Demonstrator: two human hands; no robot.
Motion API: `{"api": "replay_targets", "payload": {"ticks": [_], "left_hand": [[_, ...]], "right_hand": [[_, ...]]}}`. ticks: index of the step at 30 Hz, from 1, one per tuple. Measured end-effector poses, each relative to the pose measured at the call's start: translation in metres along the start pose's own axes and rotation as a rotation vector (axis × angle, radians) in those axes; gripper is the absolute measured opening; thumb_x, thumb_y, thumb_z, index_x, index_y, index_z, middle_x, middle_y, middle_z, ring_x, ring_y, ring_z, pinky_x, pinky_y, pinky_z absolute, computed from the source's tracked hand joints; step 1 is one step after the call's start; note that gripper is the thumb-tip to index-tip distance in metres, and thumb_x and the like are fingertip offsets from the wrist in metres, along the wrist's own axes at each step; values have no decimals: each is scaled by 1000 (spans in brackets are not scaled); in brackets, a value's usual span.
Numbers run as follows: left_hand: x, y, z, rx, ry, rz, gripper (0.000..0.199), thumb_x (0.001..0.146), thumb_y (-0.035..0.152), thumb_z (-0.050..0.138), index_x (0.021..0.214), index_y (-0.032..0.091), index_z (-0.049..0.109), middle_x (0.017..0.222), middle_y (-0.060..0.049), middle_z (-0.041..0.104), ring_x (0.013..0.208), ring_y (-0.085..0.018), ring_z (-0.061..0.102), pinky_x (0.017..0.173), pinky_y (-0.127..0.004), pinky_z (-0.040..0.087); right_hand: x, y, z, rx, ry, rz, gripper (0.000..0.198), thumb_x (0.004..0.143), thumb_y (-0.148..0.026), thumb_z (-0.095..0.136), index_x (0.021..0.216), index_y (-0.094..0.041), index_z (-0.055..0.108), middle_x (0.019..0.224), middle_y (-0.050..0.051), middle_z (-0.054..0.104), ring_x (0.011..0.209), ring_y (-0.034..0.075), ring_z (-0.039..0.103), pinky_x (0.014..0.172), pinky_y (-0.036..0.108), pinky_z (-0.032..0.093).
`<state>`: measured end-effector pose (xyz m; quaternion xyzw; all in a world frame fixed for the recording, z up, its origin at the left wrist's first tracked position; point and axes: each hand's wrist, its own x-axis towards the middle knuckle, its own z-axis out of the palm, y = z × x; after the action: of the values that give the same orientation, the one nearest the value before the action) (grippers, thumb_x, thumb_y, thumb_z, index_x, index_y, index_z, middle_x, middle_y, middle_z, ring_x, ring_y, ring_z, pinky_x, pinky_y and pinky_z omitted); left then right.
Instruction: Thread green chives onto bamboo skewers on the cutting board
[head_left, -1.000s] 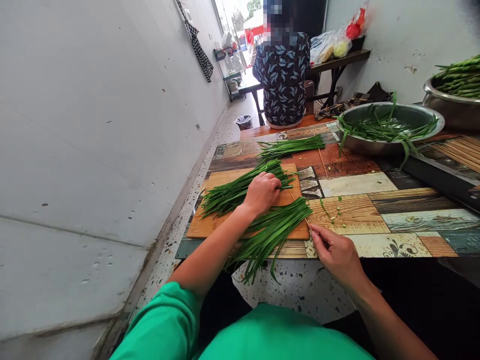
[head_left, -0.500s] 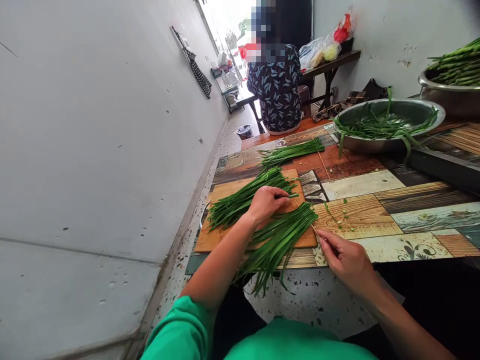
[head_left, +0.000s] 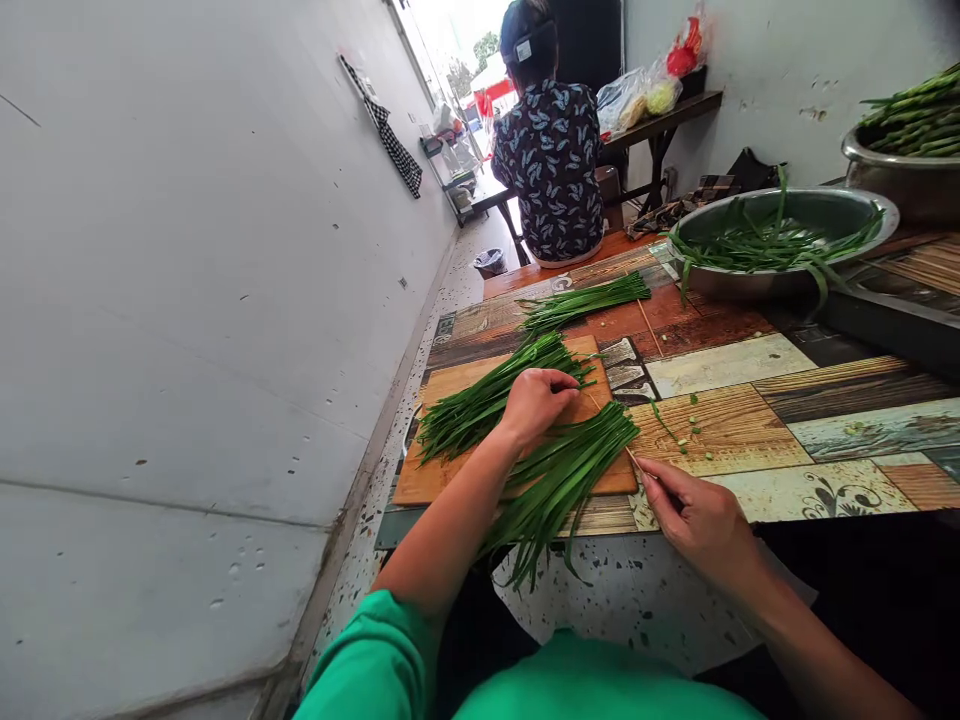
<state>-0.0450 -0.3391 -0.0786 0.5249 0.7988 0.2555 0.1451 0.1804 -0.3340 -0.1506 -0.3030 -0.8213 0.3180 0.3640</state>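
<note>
My right hand (head_left: 697,515) pinches a thin wooden skewer (head_left: 631,457) near the table's front edge. The skewer runs through the stalk ends of a fanned row of garlic chives (head_left: 574,465), whose leaves hang over the edge. My left hand (head_left: 538,405) is closed, thumb and forefinger together, beside the stalk ends of a loose pile of garlic chives (head_left: 487,390). What its fingertips hold, if anything, is hidden. Both the pile and part of the skewered row lie on a wooden cutting board (head_left: 427,487).
Behind the board lies another row of chives (head_left: 589,302). A metal basin (head_left: 787,285) with loose leaves stands right, near a pot of asparagus (head_left: 900,185) and several skewers (head_left: 926,265). Small green scraps (head_left: 696,430) dot the table. A person (head_left: 551,170) sits beyond, back turned.
The short green stalk that stuck out from my left fingertips no longer shows there. My right hand stays at the skewer's end. The view has shifted slightly.
</note>
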Motion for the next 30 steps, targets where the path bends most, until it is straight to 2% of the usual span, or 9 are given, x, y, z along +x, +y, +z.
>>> {"api": "replay_targets", "payload": {"ticks": [10,14,20,30], "left_hand": [[-6,6,1,-51,0,-15,14,74,19,67,85,17,75,71,2,71,60,-9,55,59,-21,41],[-5,2,1,-83,-9,3,16,78,25,65,87,16,75,71,1,70,60,-9,54,58,-21,40],[-2,-2,2,-27,1,42,17,81,21,60,87,15,75,74,0,71,65,-11,58,65,-22,42],[-4,0,5,-8,32,81,17,81,19,58,84,14,73,76,-2,72,65,-11,59,64,-21,42]], "right_hand": [[0,-1,-1,4,2,5,29,88,-27,48,102,-19,72,94,5,75,77,19,73,69,25,59],[-1,2,1,-14,4,5,28,88,-27,48,103,-20,72,95,5,75,77,19,73,71,26,59],[-3,3,2,-24,24,-19,29,89,-28,49,103,-19,71,95,6,75,78,20,73,71,27,59],[-2,3,2,-30,29,-19,28,88,-27,49,101,-20,72,96,5,75,79,19,73,73,27,59]]}}
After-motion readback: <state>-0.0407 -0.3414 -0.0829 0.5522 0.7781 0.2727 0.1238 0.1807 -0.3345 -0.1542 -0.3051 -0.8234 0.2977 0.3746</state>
